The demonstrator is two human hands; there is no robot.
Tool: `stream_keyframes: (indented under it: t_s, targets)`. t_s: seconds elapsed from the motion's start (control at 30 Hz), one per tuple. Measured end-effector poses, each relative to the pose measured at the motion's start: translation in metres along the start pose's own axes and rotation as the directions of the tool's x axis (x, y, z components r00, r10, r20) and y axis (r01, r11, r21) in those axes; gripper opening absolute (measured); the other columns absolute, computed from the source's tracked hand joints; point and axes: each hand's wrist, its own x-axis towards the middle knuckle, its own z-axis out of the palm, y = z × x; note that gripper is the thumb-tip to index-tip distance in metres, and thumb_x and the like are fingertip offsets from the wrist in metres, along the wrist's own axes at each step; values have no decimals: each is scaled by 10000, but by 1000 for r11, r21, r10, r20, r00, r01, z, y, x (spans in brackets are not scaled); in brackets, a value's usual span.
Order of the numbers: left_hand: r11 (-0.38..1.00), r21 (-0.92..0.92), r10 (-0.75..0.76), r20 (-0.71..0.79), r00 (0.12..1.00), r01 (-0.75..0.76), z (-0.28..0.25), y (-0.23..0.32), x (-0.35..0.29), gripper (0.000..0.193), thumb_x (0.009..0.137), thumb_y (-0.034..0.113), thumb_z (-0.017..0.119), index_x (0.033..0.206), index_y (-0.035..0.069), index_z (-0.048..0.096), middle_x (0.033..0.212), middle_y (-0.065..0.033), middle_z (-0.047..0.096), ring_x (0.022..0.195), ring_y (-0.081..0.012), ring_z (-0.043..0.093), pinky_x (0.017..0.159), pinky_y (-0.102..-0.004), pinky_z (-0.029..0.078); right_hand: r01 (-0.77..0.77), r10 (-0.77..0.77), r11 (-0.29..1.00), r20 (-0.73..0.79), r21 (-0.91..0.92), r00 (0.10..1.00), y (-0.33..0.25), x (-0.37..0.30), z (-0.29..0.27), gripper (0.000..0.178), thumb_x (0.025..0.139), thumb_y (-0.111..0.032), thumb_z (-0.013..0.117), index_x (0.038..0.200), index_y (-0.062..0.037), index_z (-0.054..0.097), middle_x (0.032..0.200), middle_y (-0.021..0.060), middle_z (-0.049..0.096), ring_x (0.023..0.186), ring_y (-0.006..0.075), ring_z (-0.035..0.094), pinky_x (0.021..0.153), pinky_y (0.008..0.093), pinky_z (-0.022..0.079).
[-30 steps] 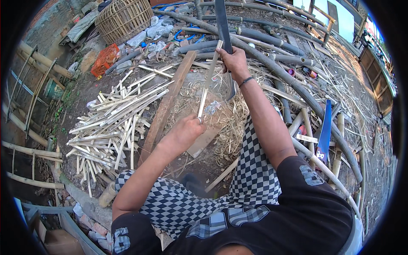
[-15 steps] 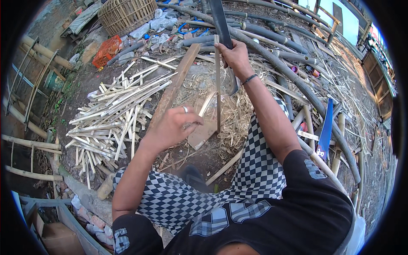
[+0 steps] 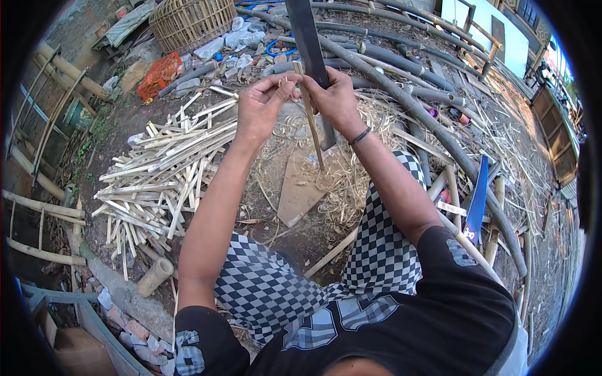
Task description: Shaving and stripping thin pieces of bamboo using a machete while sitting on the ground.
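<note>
My right hand (image 3: 337,103) is closed around a long dark machete (image 3: 307,37), its broad blade pointing up and away. The same hand steadies a thin bamboo strip (image 3: 311,122) alongside the blade. That strip stands nearly upright, its lower end at a flat brown board (image 3: 301,191) on the ground. At its upper end, my left hand (image 3: 260,109) pinches with thumb and forefinger close beside the right thumb. The fingertips partly hide what lies between them. Curly shavings (image 3: 348,200) lie around the board, between my knees.
A heap of split bamboo sticks (image 3: 169,169) lies to the left. At right, a blue saw (image 3: 478,200) leans by a long bamboo pole (image 3: 433,113). An orange crate (image 3: 158,75) and a woven basket (image 3: 191,25) stand at the far left.
My left hand has risen from above the board to the top of the bamboo strip. The right hand, machete and strip have shifted slightly left and nearer.
</note>
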Motion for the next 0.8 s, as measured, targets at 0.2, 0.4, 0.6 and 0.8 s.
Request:
stream_keyframes:
  t_s: [0.2, 0.4, 0.6, 0.8]
  targets:
    - [979, -198, 69, 91, 993, -49, 16, -4, 29, 332, 998, 104, 563, 1307, 19, 480, 809, -42, 629, 715, -66, 551, 684, -265, 493, 7, -7, 1000, 0, 3, 1000, 6, 6, -5, 204, 871, -208, 739, 903, -10, 704, 700, -7, 668, 653, 33, 566, 576, 262, 476]
    - [939, 341, 95, -107, 990, -53, 24, -8, 40, 360, 952, 202, 655, 1266, 46, 575, 743, 17, 606, 622, -39, 499, 602, -250, 455, -123, 123, 991, -3, 56, 992, -7, 0, -27, 267, 899, -275, 728, 896, -16, 666, 597, -17, 568, 456, 61, 510, 387, 250, 394]
    - [909, 417, 47, -66, 997, -15, -4, -7, 42, 413, 879, 299, 757, 1245, 124, 681, 636, 96, 524, 563, -1, 333, 593, -194, 375, -182, 188, 972, 27, -151, 982, -18, -16, -67, 224, 922, -241, 702, 1065, -69, 723, 603, -31, 576, 461, 40, 488, 400, 240, 374]
    - [814, 580, 44, 3, 999, -37, -2, 10, 37, 459, 860, 344, 771, 1271, 166, 672, 561, 86, 397, 573, -9, 359, 739, -235, 425, -258, 278, 955, 134, -147, 951, -17, -31, -76, 241, 936, -237, 684, 1102, -61, 687, 592, -41, 543, 453, 42, 469, 404, 239, 368]
